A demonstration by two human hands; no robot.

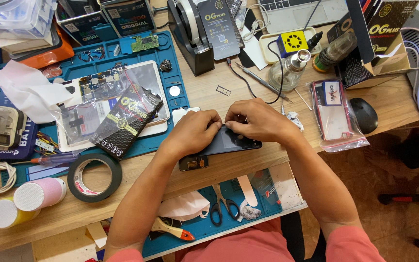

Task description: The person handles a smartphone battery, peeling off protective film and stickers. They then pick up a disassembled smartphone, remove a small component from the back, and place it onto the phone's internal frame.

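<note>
Both hands gripped a dark phone screen (229, 140) in the middle of the wooden desk (209, 92). The left hand (192, 132) pinched its 9 o'clock end; the right hand (260, 121) pressed its top edge. A small part (194, 163) hung loose at 7 o'clock, so the work looked unfinished.

Wooden desk (209, 92): blue mat (178, 99), tape roll (94, 177), probably phone (231, 141).

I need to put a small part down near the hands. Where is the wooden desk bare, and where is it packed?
Bare wood lies between the blue mat and the glass bottle, around a small metal frame; another strip runs along the desk's front edge, between the tape roll and the dark phone under left hand and right hand. The blue mat and back edge are crowded.
</note>
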